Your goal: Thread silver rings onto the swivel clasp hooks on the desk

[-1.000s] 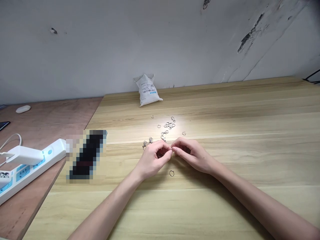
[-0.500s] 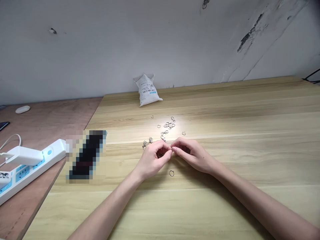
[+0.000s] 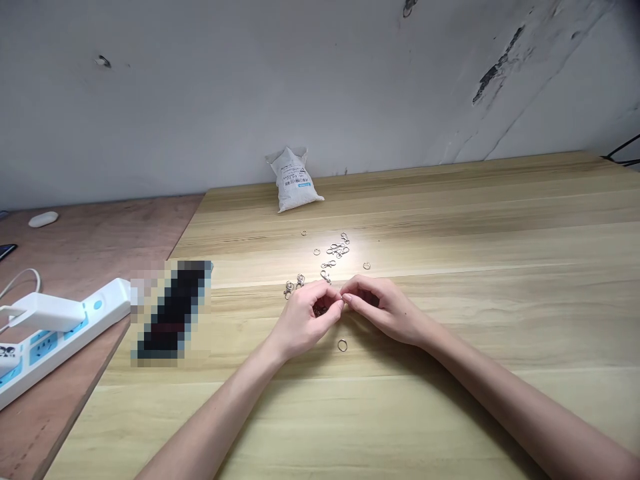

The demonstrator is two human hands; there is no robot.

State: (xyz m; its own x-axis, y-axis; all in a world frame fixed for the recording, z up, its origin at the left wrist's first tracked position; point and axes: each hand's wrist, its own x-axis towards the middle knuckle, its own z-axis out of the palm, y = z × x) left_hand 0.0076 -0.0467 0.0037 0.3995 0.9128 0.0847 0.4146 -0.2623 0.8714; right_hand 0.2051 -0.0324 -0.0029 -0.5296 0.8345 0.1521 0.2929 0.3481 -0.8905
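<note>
My left hand [image 3: 311, 317] and my right hand [image 3: 383, 308] meet fingertip to fingertip over the table. Both are closed in a pinch, and whatever sits between the tips is too small and covered to make out. Under the curled left fingers some small metal pieces [image 3: 320, 310] show in part. A loose split ring [image 3: 343, 345] lies just nearer to me. Beyond my hands are lobster-clasp hooks [image 3: 338, 251], with another clasp [image 3: 326, 275] close to the left knuckles. Two clasps with rings [image 3: 301, 281] stand left of it. A ring [image 3: 367, 266] rests past my right hand.
A white plastic packet [image 3: 296, 183] leans near the wall at the back. On the left lie a pixelated dark phone-like object [image 3: 173, 313] and a white power strip [image 3: 113, 307] with plugged-in chargers. Two small rings [image 3: 317, 252] [image 3: 304, 233] lie farther back.
Both hands keep the same pinch, with hardly any movement. The whole view has shifted very slightly; the rings and clasps lie as before.
</note>
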